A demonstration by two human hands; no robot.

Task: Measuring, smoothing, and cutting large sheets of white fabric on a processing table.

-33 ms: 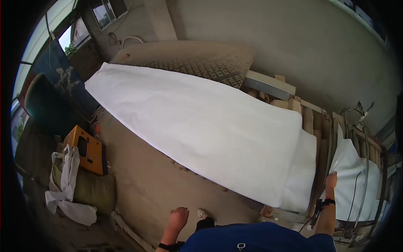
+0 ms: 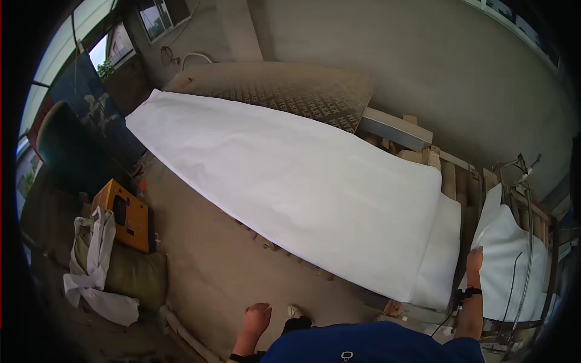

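A long white sheet [image 2: 290,187] lies over the low bench in front of me, spread from the far left to the near right. Past a gap at its right end, another white sheet [image 2: 508,260] rests on a slatted wooden frame, its near-left edge raised. My right hand [image 2: 475,259] is closed on that edge; the fingertips are partly hidden. Low in the middle, my left hand [image 2: 258,317] hangs over the floor with its fingers curled in and nothing visible in them.
A dusty printed board [image 2: 290,91] and a metal beam [image 2: 396,128] lie along the wall. Bent metal rods [image 2: 528,242] cross the right-hand sheet. To the left stand a yellow machine [image 2: 124,215] and a stuffed sack [image 2: 139,278]. A wooden pole [image 2: 187,339] lies near the lower left.
The whole view has shifted slightly. My right hand has moved a little left against the frame, with the sheet's edge shifting there. My left hand stays low, curled.
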